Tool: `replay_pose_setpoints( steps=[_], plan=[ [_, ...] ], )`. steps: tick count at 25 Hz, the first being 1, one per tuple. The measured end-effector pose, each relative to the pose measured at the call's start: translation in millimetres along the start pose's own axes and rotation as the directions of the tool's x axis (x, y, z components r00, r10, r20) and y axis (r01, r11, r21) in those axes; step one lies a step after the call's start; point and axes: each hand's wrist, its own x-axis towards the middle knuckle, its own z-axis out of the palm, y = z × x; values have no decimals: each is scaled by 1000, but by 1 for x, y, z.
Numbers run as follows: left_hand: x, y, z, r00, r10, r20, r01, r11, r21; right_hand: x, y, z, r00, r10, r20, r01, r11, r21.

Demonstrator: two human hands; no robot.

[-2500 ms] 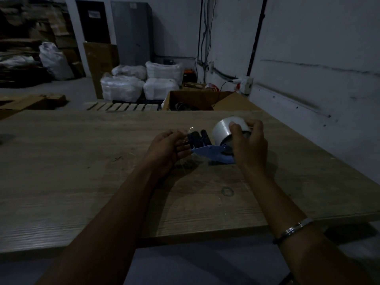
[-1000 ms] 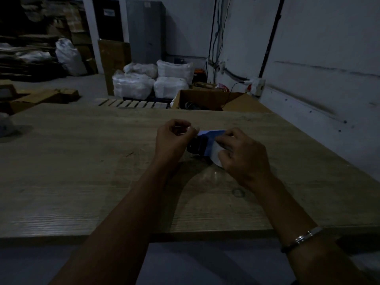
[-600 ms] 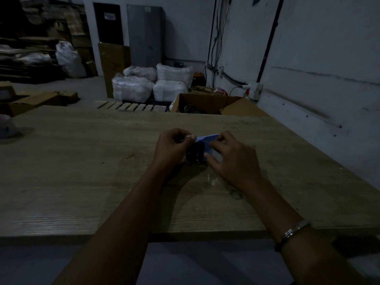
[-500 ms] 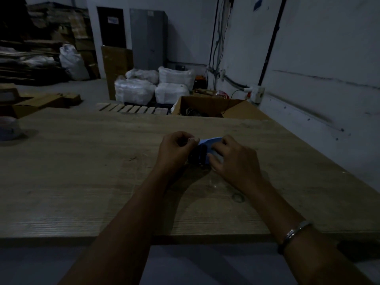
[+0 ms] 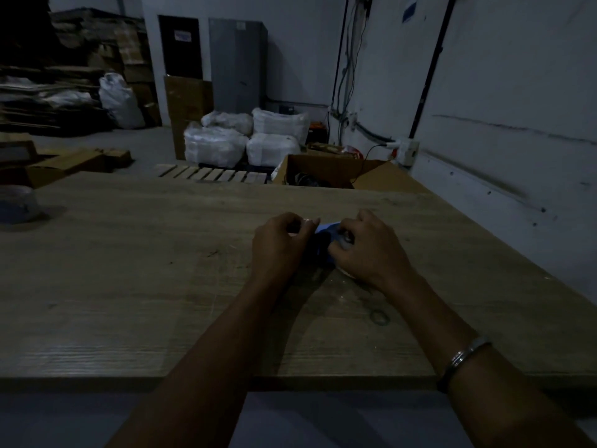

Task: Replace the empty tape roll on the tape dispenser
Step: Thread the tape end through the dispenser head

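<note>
I see the left hand [image 5: 277,244] curled, thumb and fingertips pinched together at the blue plastic tape dispenser [image 5: 324,228]; what they pinch I cannot tell. The right hand [image 5: 365,250] wraps over the clear tape roll [image 5: 347,272], I judge to steady it. The dispenser rests between both hands on the wooden surface [image 5: 161,270]

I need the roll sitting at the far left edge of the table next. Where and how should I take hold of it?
My judgement: grip the roll across its curved outer wall, left hand coming down from above. It looks to sit flat on the table, nothing touching it, so opposite sides seem reachable. It is dim and blurred, so its core is unclear.
</note>
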Motion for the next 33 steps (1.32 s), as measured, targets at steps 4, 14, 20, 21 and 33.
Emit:
replay_pose_setpoints(
  steps=[4,14,20,21,33],
  plan=[
    [3,-1,-1,999,27,-43,-27,1000,1,-2,-12,5,999,32,-41,-35,998,-57],
    [7,-7,4,991,87,101,-78,993,-91,17,-6,-9,976,-173,135,182,982,-54],
    [10,-9,6,992,98,79,-92,993,-78,10,1,-3,973,-221,71,219,975,46],
    [9,-9,6,993,97,73,-90,992,-87,10,1,-2,973,-221,66,218,975,48],
    [14,-9,-18,883,-87,461,330,813,-480,12,5,-3,980,-191,53,185,978,95]
  ],
)
